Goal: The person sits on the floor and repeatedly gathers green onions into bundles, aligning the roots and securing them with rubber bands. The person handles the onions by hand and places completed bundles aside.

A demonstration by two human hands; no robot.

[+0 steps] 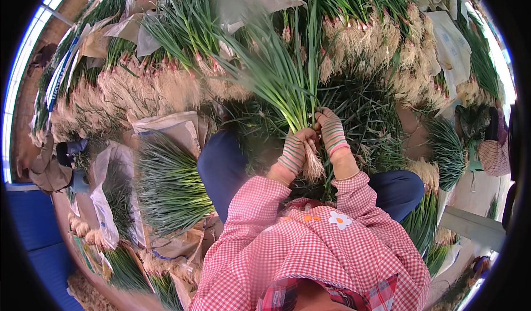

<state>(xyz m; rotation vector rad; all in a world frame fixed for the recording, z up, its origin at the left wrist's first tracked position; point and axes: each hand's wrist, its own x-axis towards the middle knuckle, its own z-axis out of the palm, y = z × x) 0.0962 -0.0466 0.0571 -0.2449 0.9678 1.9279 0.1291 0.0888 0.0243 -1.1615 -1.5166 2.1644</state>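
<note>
A bunch of green onions (pixel 286 99) fans up and to the left in front of me, its long leaves spread out. My left hand (pixel 296 149), in a striped fingerless glove, grips the bunch near its base. Pale roots (pixel 313 166) hang below that fist. Close against it, my right hand (pixel 333 132), gloved alike, has its fingertips closed on stalks at the bunch's right side. The bulbs are mostly hidden by my fingers. Dark loose leaf trimmings (pixel 361 116) lie under and behind both hands.
Rows of rooted green onions (pixel 149 83) curve across the front, with more bundles (pixel 369 33) at upper right. Another pile (pixel 174 186) lies on sacking by my left knee. Plastic sacks (pixel 450 45) lie among them. A person (pixel 54 166) sits far left; another person (pixel 493 153) is far right.
</note>
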